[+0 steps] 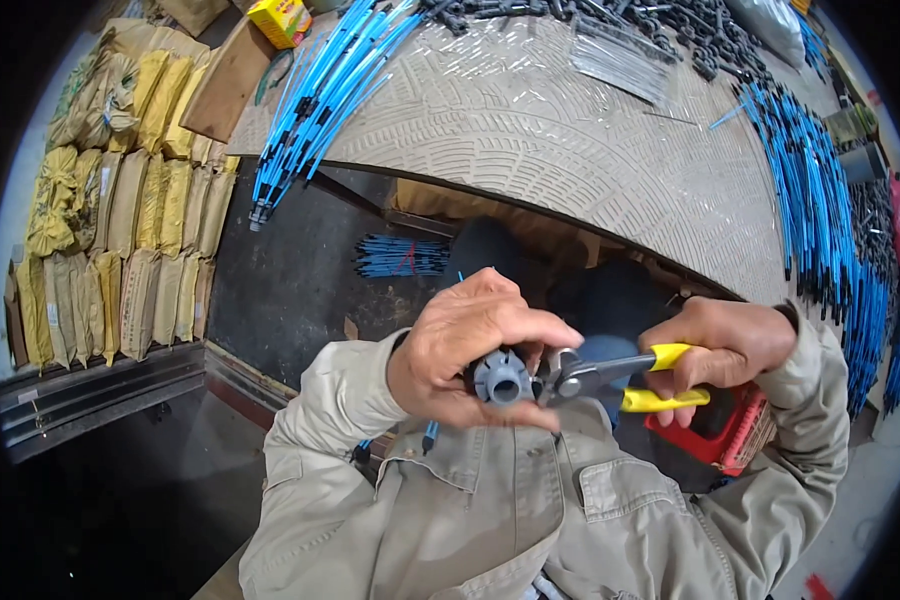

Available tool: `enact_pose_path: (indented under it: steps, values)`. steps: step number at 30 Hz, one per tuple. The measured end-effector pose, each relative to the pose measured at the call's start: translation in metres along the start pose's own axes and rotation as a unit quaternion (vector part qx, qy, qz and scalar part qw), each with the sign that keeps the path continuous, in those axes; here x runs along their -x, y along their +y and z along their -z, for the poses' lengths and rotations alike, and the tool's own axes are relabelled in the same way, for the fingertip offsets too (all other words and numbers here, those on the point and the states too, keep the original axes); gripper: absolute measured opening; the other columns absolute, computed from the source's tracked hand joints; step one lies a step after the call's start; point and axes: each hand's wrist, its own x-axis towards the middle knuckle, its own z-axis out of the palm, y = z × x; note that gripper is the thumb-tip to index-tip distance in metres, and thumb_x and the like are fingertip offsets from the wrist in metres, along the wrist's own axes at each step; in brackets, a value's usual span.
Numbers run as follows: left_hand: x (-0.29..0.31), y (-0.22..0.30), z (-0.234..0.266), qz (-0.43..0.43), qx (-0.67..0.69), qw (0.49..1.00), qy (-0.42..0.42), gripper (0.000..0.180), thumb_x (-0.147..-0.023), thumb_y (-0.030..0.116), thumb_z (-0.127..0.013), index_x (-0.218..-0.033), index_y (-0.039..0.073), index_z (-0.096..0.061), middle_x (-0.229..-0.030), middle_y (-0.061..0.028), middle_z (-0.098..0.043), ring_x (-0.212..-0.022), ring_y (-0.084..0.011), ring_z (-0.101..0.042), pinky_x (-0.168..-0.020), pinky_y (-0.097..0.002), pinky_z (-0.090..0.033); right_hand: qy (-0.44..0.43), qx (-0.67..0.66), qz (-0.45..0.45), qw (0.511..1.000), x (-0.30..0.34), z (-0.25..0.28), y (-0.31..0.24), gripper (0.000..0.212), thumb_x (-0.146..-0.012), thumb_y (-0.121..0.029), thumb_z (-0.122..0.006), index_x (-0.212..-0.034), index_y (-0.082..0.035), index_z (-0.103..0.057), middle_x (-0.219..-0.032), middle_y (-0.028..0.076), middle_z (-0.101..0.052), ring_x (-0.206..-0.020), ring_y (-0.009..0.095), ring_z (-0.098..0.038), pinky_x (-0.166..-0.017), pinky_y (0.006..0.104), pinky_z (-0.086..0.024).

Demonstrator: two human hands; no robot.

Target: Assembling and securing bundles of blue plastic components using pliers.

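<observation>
A: What does the piece near the frame's centre look like?

B: A round gray plastic fitting (503, 380), ribbed around its outside, with a hollow tube end facing the camera. Beside it are metal pliers (602, 376) with bright yellow grips.

A: And around them?

B: Along the top runs a pale, ridge-patterned surface (530, 130). Blue rods with black ends (325, 90) jut over its edge at upper left; a denser mass of blue rods (800, 190) hangs off at upper right. Dark plastic connectors (610, 18) heap at the top. A red-tied bundle (403, 256) lies on the floor (285, 300), left of centre; tan and yellow packages (150, 190) stack at far left, a red basket (735, 430) sits lower right.

A: Anything in the way?

B: Fingers cover the fitting's upper and lower sides and part of the pliers' head.

A: The hands?

B: The left hand (465, 345) grasps the fitting, thumb across its top. The right hand (710, 348), farther right, grips the yellow handles, which stand apart. The pliers' head is at the fitting's right side; I can't tell whether it bites.
</observation>
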Motion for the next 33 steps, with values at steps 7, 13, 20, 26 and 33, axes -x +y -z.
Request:
enact_pose_path:
  steps: [7, 13, 20, 26, 33]
  values:
    - [0.002, -0.010, 0.000, -0.032, -0.016, 0.999, 0.004, 0.060, -0.050, 0.039, -0.086, -0.092, 0.003, -0.064, -0.069, -0.0021, -0.062, -0.058, -0.0147, -0.052, -0.076, -0.0324, -0.038, 0.006, -0.009, 0.139, 0.990, -0.001, -0.019, 0.011, 0.027, -0.092, -0.027, -0.055, -0.100, -0.002, -0.057, -0.088, 0.014, -0.062, -0.052, 0.017, -0.054, -0.049, 0.0261, -0.046]
    - [0.004, -0.010, 0.003, -0.006, 0.017, 1.000, -0.020, 0.055, -0.053, 0.036, -0.086, -0.092, 0.003, -0.065, -0.070, -0.0030, -0.063, -0.059, -0.0153, -0.052, -0.076, -0.0324, -0.036, -0.096, -0.220, 0.084, 0.967, -0.004, -0.024, 0.035, 0.031, -0.091, -0.022, -0.056, -0.110, 0.003, -0.054, -0.086, 0.014, -0.062, -0.050, 0.016, -0.053, -0.049, 0.0254, -0.045]
    - [-0.006, -0.018, 0.008, -0.008, 0.076, 0.993, -0.095, 0.054, -0.052, 0.033, -0.086, -0.093, 0.003, -0.067, -0.074, -0.0043, -0.066, -0.061, -0.0145, -0.053, -0.077, -0.0314, -0.035, 0.044, -0.020, 0.078, 0.996, 0.022, -0.048, 0.010, 0.039, -0.088, -0.009, -0.057, -0.122, 0.008, -0.046, -0.089, 0.018, -0.061, -0.055, 0.022, -0.057, -0.054, 0.0290, -0.049]
    - [-0.010, -0.017, 0.005, 0.027, 0.040, 0.997, -0.066, 0.056, -0.050, 0.032, -0.086, -0.094, 0.003, -0.068, -0.082, -0.0042, -0.068, -0.063, -0.0139, -0.052, -0.079, -0.0309, -0.034, 0.027, -0.032, 0.056, 0.998, 0.019, -0.048, 0.023, 0.043, -0.085, -0.007, -0.060, -0.123, 0.005, -0.046, -0.089, 0.015, -0.061, -0.056, 0.021, -0.056, -0.053, 0.0276, -0.048]
    - [-0.022, -0.017, 0.001, 0.006, 0.070, 0.987, -0.142, 0.057, -0.049, 0.033, -0.087, -0.093, 0.003, -0.067, -0.087, -0.0040, -0.068, -0.063, -0.0141, -0.051, -0.079, -0.0310, -0.034, -0.006, -0.207, 0.038, 0.978, 0.033, -0.047, 0.036, 0.044, -0.079, -0.005, -0.066, -0.120, -0.001, -0.051, -0.092, 0.013, -0.060, -0.059, 0.018, -0.055, -0.054, 0.0263, -0.046]
